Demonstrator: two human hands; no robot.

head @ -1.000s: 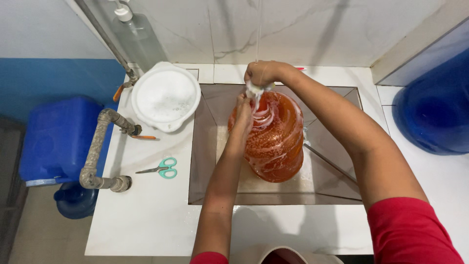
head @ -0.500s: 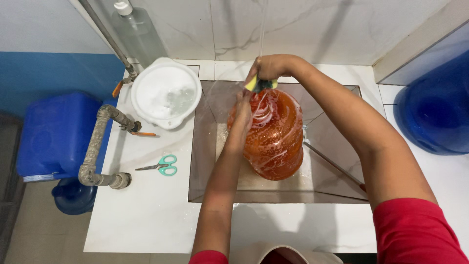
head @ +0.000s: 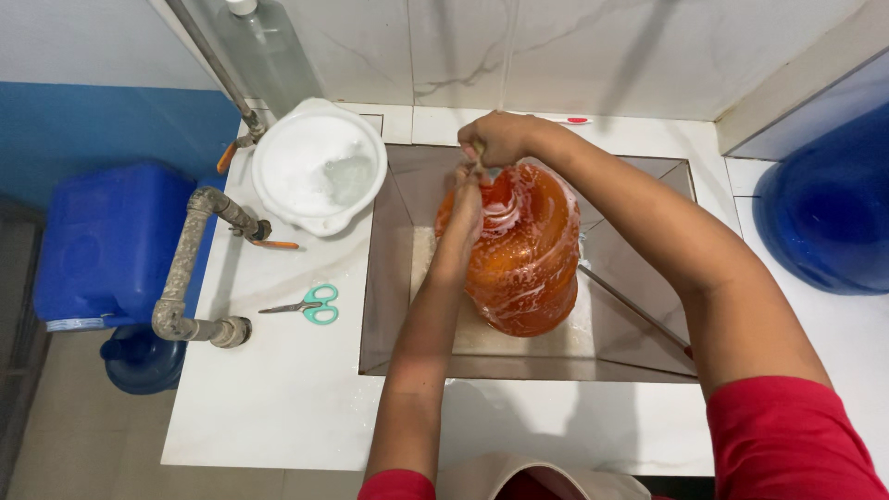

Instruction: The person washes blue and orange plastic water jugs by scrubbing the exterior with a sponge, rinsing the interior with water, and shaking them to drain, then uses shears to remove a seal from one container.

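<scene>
orange jug (head: 523, 255) in sink (head: 389, 278), left hand (head: 466, 199) flat against it, right hand (head: 495, 139) fisted at its neck.

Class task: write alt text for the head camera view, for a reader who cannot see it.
Seen from above, a person's left hand and right hand work at the neck of a soapy orange water jug standing in a square sink. On the white counter to the left lie green-handled scissors and a white bowl.

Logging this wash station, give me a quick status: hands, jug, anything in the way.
Left hand pressed on orange jug; right hand gripping at its neck. Jug soapy, in sink. Nothing blocking.
</scene>
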